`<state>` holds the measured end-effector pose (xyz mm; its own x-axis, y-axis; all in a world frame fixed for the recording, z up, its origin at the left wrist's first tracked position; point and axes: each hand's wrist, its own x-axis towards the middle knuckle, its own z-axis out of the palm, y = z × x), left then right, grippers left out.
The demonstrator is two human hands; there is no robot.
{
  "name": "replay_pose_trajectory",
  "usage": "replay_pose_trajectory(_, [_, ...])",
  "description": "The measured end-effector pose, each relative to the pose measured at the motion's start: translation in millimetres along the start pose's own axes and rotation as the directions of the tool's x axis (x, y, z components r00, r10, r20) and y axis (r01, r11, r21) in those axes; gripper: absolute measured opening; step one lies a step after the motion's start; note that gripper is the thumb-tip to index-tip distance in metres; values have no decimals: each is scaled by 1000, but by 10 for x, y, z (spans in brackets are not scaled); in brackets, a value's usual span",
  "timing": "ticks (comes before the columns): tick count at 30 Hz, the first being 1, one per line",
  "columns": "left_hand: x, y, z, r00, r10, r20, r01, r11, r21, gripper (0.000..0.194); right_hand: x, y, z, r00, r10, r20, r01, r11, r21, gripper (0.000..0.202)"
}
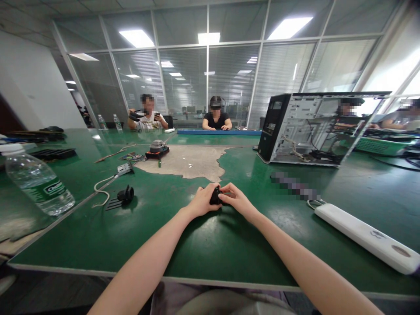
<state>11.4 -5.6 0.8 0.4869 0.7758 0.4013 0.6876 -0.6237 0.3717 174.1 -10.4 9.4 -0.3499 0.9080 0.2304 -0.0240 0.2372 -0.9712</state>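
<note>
The left hand (206, 202) curves its fingers around a small black part (215, 196) and grips it, just over the green tabletop (197, 253) or on it; I cannot tell which. The right hand (239, 202) has its thumb and index finger at the right edge of this part, but whether they pinch it I cannot tell. To the left lies a black cylindrical piece (125, 194); farther to the right stands an open computer case (278, 131).
</note>
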Motion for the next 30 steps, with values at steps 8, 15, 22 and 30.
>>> replay_pose_trajectory(8, [3,7,1,1000,4,8,-4,1000,8,59,47,132,-36,996,72,-51,-74,997,-38,31])
replay_pose_trajectory(15, [0,11,-5,1000,-3,12,3,1000,8,61,14,47,-33,1000,0,3,0,999,-40,25])
replay_pose_trajectory(22, [2,8,-3,1000,14,8,-14,1000,2,60,58,139,-40,995,83,-59,-85,996,-28,30])
replay_pose_trajectory(30, [5,11,2,1000,-5,13,5,1000,-5,58,30,58,-41,999,-36,-3,36,998,-50,28])
